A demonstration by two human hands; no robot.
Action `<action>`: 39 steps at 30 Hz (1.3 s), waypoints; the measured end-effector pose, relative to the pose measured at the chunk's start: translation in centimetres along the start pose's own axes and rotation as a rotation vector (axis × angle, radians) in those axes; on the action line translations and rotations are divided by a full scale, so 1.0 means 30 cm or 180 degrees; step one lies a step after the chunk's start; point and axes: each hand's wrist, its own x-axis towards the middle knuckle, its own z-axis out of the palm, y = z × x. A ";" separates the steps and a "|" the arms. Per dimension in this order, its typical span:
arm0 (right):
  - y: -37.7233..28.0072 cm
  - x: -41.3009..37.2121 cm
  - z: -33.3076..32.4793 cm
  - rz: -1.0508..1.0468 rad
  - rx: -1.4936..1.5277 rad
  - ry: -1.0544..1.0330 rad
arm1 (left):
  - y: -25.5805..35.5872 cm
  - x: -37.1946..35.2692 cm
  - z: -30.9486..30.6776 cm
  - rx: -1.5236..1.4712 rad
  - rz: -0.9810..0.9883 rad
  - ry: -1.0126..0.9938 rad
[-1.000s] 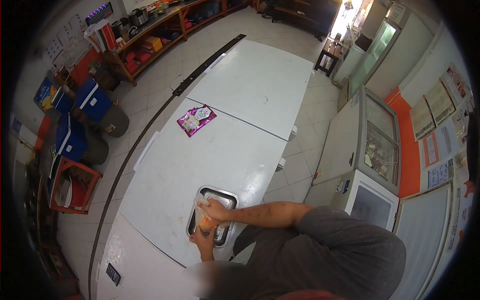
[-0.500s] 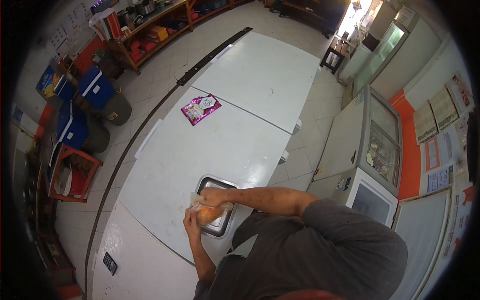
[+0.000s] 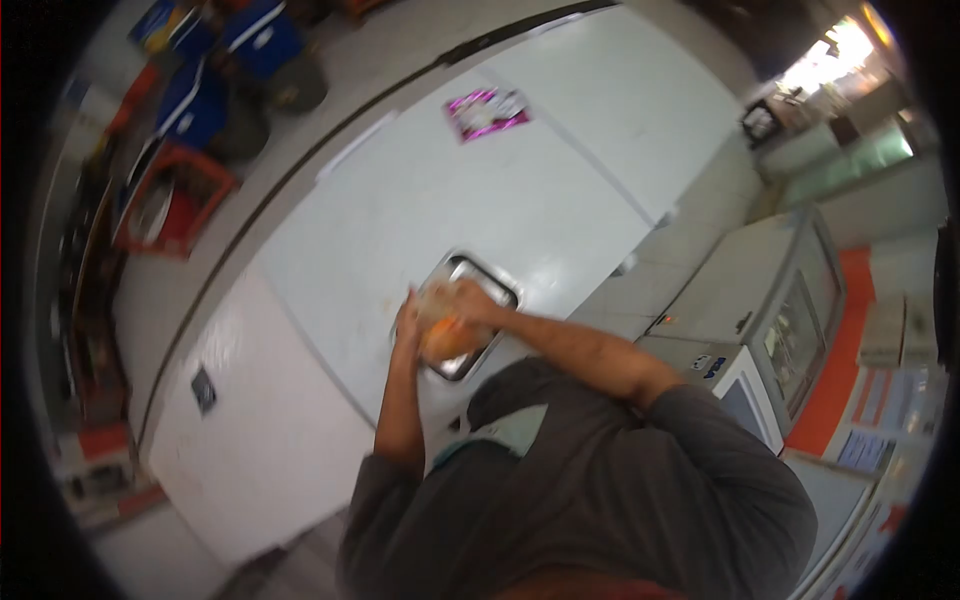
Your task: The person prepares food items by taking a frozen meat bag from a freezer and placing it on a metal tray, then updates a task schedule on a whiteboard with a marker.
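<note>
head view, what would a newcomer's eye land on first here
Probably the orange contents of the clear bag, held in the left hand and right hand over a metal tray. Next, perhaps, the magenta packet lying farther off on the white surface. Blue-topped bins stand out at the upper left.

Motion-blurred, fisheye-curved view; dark corners, bright glare upper right.

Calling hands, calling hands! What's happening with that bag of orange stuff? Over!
Left hand and right hand both on clear bag, orange contents inside. Bag over metal tray. Pink packet out of the way, farther up white surface.
</note>
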 end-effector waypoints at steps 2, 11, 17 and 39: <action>-0.010 0.007 0.005 0.0684 -0.0143 0.0892 | -0.039 0.085 -0.021 -0.0377 -0.0356 0.0195; -0.135 -0.029 -0.085 -0.0167 -0.0413 -0.0125 | 0.092 -0.014 0.188 0.0430 0.1086 0.0604; -0.075 -0.012 -0.058 -0.0995 -0.1745 0.0039 | 0.102 0.009 0.130 0.0447 0.0934 -0.0509; -0.049 0.060 -0.112 0.0715 0.2197 0.2167 | -0.065 -0.327 0.143 0.4320 0.2635 0.1607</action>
